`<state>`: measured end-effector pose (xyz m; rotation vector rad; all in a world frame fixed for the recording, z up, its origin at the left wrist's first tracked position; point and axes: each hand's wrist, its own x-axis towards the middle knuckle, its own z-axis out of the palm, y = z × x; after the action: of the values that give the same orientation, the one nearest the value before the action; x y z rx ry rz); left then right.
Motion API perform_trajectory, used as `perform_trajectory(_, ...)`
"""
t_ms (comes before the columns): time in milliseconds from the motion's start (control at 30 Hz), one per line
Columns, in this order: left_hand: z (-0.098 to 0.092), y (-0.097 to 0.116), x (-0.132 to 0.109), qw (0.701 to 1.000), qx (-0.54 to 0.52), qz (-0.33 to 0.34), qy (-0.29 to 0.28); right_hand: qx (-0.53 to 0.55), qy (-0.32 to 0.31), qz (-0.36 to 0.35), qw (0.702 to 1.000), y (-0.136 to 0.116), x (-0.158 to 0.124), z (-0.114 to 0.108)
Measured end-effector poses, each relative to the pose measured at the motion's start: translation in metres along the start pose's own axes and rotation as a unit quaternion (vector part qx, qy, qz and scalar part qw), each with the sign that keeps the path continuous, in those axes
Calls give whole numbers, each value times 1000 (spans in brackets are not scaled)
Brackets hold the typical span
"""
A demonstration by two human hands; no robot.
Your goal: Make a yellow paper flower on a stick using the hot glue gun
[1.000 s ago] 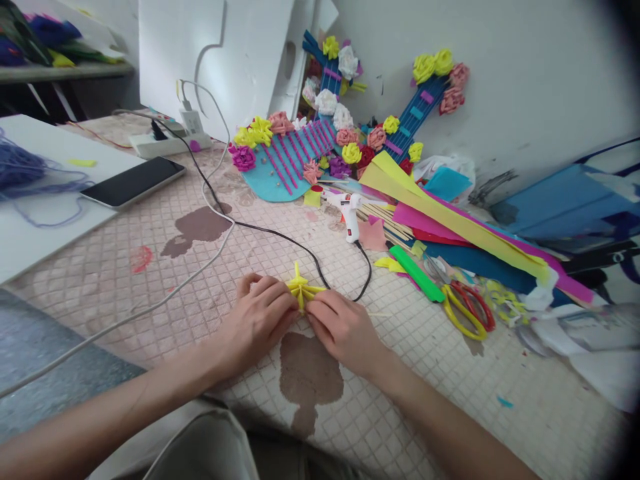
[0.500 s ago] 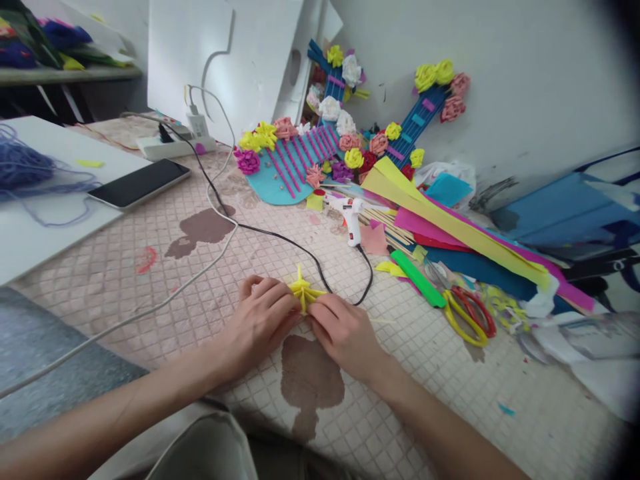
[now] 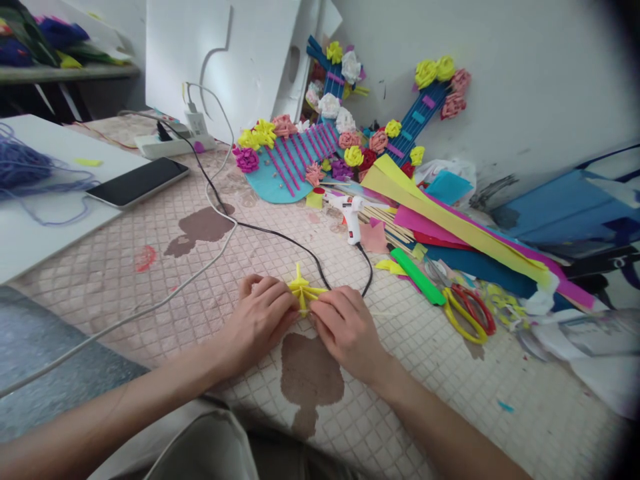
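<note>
Two bare hands are pinching a small yellow star-shaped piece of folded, paper-like material (image 3: 301, 291) between them, over a beige quilted-pattern tablecloth (image 3: 200, 313).
The left hand (image 3: 267, 317) is curling its fingers against the star's left side, its thumb mostly hidden; the right hand (image 3: 345, 327) is pinching the right side between thumb and fingers. The star is sitting in the narrow gap at the fingertips, one slim point facing away from the person. A thin pale stick (image 3: 382, 314) is lying just beside the right hand. Farther off, a white plastic glue gun (image 3: 353, 223) is resting near a bright green plastic-handled tool (image 3: 417, 276) and red-and-yellow-handled scissors (image 3: 467, 311); the gun's dark label and the markings on a white plug adapter (image 3: 195, 123) are showing too small to read.
</note>
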<state>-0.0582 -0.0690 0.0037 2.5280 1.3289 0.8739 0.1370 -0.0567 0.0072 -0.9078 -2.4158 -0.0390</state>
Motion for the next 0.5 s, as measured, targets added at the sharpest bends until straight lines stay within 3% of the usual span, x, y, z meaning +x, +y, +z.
perform_trajectory(500, -2, 2, 0, 1000, 15, -7, 2, 11, -21, 5, 1000, -3, 4, 1)
